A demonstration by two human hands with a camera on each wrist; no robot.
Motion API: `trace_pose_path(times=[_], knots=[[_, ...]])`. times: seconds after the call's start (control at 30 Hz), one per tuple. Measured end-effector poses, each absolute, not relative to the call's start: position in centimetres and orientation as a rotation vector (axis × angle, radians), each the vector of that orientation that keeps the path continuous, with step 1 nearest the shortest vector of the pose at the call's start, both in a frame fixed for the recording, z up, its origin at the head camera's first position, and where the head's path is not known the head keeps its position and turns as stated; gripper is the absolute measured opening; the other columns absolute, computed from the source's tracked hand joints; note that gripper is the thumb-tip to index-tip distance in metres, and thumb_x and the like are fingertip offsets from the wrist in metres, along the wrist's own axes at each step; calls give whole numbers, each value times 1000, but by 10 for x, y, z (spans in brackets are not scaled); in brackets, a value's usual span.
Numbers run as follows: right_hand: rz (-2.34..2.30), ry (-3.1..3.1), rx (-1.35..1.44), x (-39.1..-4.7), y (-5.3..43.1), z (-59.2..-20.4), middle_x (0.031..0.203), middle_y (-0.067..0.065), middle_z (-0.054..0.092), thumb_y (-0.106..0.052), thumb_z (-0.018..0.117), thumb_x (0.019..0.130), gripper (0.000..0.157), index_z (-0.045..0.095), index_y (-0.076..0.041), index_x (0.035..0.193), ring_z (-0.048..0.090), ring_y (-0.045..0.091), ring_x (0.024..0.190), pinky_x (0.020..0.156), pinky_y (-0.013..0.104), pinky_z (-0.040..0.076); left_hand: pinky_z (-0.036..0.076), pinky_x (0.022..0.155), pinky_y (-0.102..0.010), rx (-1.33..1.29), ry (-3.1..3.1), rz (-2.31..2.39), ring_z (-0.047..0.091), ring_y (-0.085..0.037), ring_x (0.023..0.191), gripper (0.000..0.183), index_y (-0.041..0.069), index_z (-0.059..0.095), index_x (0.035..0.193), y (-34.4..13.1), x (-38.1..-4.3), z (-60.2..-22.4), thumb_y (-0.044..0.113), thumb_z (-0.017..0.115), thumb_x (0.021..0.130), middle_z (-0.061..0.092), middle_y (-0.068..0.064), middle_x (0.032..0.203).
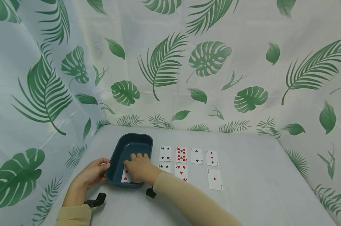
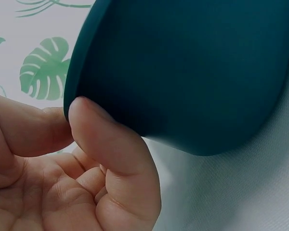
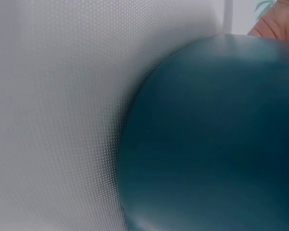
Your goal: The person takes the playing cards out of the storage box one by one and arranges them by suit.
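A dark blue tray (image 1: 111,180) with rounded corners stands on the table. My left hand (image 1: 94,172) pinches its left rim between thumb and fingers; the left wrist view shows this grip on the tray wall (image 2: 197,72) closely. My right hand (image 1: 140,168) reaches down inside the tray, over a playing card with red hearts (image 1: 125,176). The thumb side of that hand covers the card's upper part. The right fingertips are partly hidden, so a hold on the card cannot be confirmed. In the right wrist view the tray's outer wall (image 3: 207,134) hides the right fingers.
Right of the tray, face-up playing cards lie in two rows, among them a four of spades (image 1: 165,153), a card of many hearts (image 1: 181,154), a two of clubs (image 1: 197,156) and an ace of diamonds (image 1: 215,179). My right forearm (image 1: 187,197) crosses the lower row. Leaf-printed cloth (image 1: 170,116) borders the table.
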State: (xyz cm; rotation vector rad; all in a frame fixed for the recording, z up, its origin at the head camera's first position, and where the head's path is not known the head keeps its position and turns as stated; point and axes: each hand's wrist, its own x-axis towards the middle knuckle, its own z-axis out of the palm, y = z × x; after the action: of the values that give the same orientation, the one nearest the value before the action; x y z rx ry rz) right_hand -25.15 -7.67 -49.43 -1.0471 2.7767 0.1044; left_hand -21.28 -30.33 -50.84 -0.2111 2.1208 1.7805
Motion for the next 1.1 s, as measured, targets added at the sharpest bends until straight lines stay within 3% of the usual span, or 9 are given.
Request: trace_pose_path(times=[0.5,0.77,1.1], knots=[[10,2832,-1113,-253,-74,-500,145,0,60,-38,88,87,79,51,-39,157,57,21,128,102,45,48,53,61,-27,-198,2124,1783,57,-13,70,17,-1,48,125,-303,-214,-511,12,48,113,61,-1,85],[-72,2846,-1146,-252,-69,-498,145,-2,59,-33,85,89,79,49,-39,158,56,20,131,111,48,46,52,61,-27,-205,2127,1781,56,-14,70,18,-2,48,125,-302,-213,-510,12,47,114,60,-3,88],[-251,2876,-1226,-251,-60,-497,153,-5,53,-43,87,89,81,47,-40,159,53,22,135,116,51,41,53,62,-28,-215,2146,1765,55,-15,70,19,-2,48,127,-303,-213,-512,12,47,114,60,-4,88]])
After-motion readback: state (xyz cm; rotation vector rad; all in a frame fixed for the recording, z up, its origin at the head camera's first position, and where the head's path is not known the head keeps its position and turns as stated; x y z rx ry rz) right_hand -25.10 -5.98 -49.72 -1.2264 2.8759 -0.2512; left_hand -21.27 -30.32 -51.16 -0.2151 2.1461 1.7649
